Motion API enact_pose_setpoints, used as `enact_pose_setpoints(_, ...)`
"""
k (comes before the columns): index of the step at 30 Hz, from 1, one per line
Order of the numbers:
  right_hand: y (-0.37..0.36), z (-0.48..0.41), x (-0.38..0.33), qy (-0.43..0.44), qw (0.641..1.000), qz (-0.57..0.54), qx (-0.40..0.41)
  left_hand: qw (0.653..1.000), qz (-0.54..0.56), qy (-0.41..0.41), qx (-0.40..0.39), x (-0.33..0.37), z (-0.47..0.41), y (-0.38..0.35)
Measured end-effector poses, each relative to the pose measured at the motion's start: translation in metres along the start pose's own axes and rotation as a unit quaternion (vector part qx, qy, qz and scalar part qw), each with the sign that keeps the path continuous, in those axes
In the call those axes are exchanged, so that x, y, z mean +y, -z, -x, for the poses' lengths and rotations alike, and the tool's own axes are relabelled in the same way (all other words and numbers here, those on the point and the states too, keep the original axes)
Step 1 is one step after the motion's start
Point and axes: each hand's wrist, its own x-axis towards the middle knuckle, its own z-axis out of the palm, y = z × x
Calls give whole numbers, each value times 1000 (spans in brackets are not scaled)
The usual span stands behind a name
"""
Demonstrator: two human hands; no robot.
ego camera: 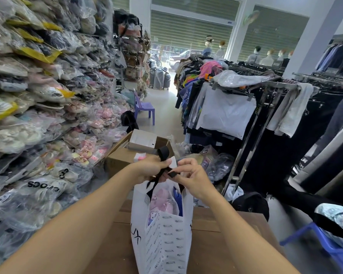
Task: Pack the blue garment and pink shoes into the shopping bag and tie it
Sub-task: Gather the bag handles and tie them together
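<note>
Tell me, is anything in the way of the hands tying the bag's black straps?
Nothing visible is. The left hand and right hand both already pinch the black straps above the white shopping bag, with the pink shoes and blue garment lower down inside.

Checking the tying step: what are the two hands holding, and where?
Both hands grip the black ribbon handles of the white shopping bag above its mouth: left hand, right hand.
</note>
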Motion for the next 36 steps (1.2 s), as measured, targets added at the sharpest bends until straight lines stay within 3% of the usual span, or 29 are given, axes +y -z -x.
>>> enact_pose_setpoints(2, 5, 7, -4, -5, 1000, 25, -16, 986, -147, -32, 71, 0, -5, 4)
enact_pose_setpoints(4, 7, 24, -6, -1, 996, 66, -55, 915, -358, -57, 177, -3, -13, 7)
enact_pose_setpoints(5, 7, 33, -6, 6, 994, 81, -79, 878, -421, -72, 216, -4, -15, 7)
enact_pose_setpoints(6, 7, 43, -5, 9, 991, 89, -103, 864, -444, -74, 226, -6, -17, 8)
enact_pose_setpoints(9, 14, 67, -1, -7, 985, 66, -157, 900, -398, -45, 174, -17, -25, 4)
enact_pose_setpoints(11, 26, 70, 4, -30, 987, 53, -149, 902, -403, -47, 146, -17, -21, -2)
enact_pose_setpoints(14, 42, 59, 11, -132, 988, -66, -47, 895, -423, -50, 136, -11, -11, 1)
enact_pose_setpoints(17, 42, 37, 12, -210, 943, -256, 46, 903, -413, -34, 110, -7, 7, 13)
enact_pose_setpoints(20, 30, 13, 5, -230, 917, -313, 88, 909, -412, 6, 63, -1, 28, 23)
enact_pose_setpoints(22, 20, 1, 1, -213, 938, -265, 58, 906, -420, 15, 46, -3, 35, 28)
enact_pose_setpoints(24, 16, -6, -4, -156, 979, -128, -15, 908, -416, 6, 56, -7, 35, 35)
enact_pose_setpoints(26, 15, -9, -9, -98, 991, 17, -92, 914, -400, 0, 71, -14, 36, 39)
enact_pose_setpoints(29, 19, -6, -14, -65, 972, 155, -167, 920, -380, -3, 99, -26, 34, 39)
enact_pose_setpoints(32, 26, 2, -11, -67, 945, 256, -190, 919, -376, -1, 120, -33, 35, 39)
enact_pose_setpoints(36, 36, 5, -4, -96, 929, 303, -192, 888, -446, -2, 116, -31, 37, 37)
